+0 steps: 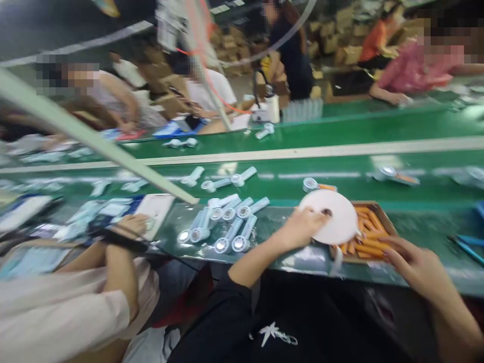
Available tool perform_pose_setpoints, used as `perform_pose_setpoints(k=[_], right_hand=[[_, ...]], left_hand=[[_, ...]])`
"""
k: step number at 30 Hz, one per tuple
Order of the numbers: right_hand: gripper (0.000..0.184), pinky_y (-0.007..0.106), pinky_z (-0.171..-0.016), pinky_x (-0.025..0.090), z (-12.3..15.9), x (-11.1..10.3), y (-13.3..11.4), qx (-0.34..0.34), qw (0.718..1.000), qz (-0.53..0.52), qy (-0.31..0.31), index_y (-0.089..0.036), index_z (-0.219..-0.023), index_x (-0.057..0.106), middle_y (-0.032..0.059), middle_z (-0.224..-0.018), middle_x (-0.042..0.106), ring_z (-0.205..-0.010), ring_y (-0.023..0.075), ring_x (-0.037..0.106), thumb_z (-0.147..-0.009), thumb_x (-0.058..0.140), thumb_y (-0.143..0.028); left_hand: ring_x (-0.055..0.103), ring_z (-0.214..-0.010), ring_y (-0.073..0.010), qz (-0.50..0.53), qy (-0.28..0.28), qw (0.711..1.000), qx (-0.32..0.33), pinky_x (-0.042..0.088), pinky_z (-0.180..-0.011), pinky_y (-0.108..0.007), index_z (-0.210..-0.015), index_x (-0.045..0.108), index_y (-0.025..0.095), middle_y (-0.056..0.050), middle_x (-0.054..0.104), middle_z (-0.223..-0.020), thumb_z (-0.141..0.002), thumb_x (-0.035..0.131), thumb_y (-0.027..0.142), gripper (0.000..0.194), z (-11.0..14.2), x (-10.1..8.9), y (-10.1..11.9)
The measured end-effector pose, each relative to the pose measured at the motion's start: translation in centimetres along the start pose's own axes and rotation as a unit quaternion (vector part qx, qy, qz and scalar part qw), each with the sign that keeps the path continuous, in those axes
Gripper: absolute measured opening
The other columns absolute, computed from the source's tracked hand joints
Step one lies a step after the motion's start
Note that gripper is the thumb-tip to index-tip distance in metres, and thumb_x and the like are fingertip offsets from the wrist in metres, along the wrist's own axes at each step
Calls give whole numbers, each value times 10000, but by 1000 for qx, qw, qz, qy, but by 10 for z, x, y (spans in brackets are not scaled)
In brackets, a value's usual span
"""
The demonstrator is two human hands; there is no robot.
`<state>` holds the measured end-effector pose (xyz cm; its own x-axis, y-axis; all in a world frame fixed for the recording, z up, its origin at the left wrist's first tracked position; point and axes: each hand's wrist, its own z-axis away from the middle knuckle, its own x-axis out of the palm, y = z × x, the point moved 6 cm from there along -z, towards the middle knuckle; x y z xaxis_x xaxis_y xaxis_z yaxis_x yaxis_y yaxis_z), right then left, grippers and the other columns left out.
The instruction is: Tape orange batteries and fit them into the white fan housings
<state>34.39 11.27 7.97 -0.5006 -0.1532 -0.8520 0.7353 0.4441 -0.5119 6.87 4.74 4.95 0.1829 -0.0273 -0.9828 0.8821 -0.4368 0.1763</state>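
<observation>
My left hand (304,228) has its fingers closed on the near side of a round white disc (338,214), like a reel of stickers, with a dark hole in the middle. A shallow cardboard box (385,217) of orange cylindrical batteries (368,247) is partly behind the disc. Over the box's right edge, my right hand (419,264) has its thumb and forefinger apart at the battery ends; blur obscures the contact. A light blue handheld fan (310,184) with an orange battery in its handle lies just beyond the disc.
Several light blue fans (229,214) lie to the left on the green bench. Blue-handled pliers (469,244) are at the right. A pale slanted bar (94,141) crosses the left side. A co-worker's arm (123,272) is close by on the left. Other people work beyond the green belt (340,169).
</observation>
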Motion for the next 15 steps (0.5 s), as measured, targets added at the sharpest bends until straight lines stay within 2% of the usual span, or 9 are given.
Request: perform_pose_setpoints(k=[2, 5, 7, 9, 11, 13, 14, 15], right_hand=[[428, 416, -687, 597, 2, 26, -14, 15, 995, -42, -86, -277, -958, 847, 130, -875, 854, -688, 303, 783, -964, 575, -608], [386, 322, -681, 500, -1, 68, -46, 10, 981, -33, -193, -236, -968, 850, 76, -855, 846, -768, 253, 785, -1007, 646, -562], [360, 295, -658, 430, 2, 93, -68, -3, 977, 6, -213, -217, -926, 846, 74, -819, 832, -779, 238, 775, -1033, 684, -521], [373, 288, -656, 394, 13, 113, -92, -53, 975, 16, -214, -198, -851, 831, 84, -806, 823, -772, 218, 762, -1078, 654, -434], [393, 277, -661, 393, 30, 128, -111, -143, 958, -39, -245, -195, -804, 822, 71, -787, 816, -741, 185, 742, -1103, 620, -352], [372, 267, -641, 403, 44, 135, -117, -218, 917, -121, -310, -216, -797, 834, 32, -721, 791, -670, 161, 711, -1085, 660, -373], [354, 264, -637, 420, 45, 134, -113, -222, 906, -161, -323, -228, -804, 842, 17, -701, 782, -649, 158, 704, -1068, 690, -408], [332, 265, -644, 448, 38, 130, -102, -197, 912, -196, -301, -235, -830, 851, 12, -709, 786, -650, 162, 708, -1050, 713, -441]], left_hand=[[568, -1390, -350, 36, -5, 998, -41, 473, -1199, -548, -1639, 526, 155, -151, 621, -1629, -898, 643, 91, 753, 17, 2, -16], [541, -1390, -380, 78, 2, 992, -99, 446, -1229, -560, -1629, 543, 162, -171, 637, -1594, -849, 829, 233, 834, 32, 11, -39], [527, -1357, -389, 101, 15, 985, -142, 445, -1227, -568, -1618, 560, 178, -160, 644, -1580, -840, 887, 318, 856, 41, 19, -46], [516, -1333, -383, 122, 22, 978, -168, 445, -1223, -568, -1618, 564, 195, -148, 638, -1583, -836, 909, 356, 869, 48, 27, -45], [509, -1319, -374, 140, 28, 972, -184, 441, -1223, -566, -1620, 562, 205, -144, 630, -1586, -839, 911, 364, 870, 53, 34, -43], [503, -1315, -371, 151, 37, 969, -193, 433, -1227, -568, -1620, 563, 211, -144, 626, -1587, -839, 906, 355, 865, 57, 38, -42], [500, -1313, -371, 155, 41, 968, -193, 431, -1228, -570, -1621, 563, 214, -143, 625, -1588, -839, 901, 348, 862, 58, 40, -41], [499, -1310, -370, 157, 46, 968, -189, 431, -1226, -572, -1619, 565, 220, -142, 625, -1586, -839, 895, 339, 855, 59, 41, -40]])
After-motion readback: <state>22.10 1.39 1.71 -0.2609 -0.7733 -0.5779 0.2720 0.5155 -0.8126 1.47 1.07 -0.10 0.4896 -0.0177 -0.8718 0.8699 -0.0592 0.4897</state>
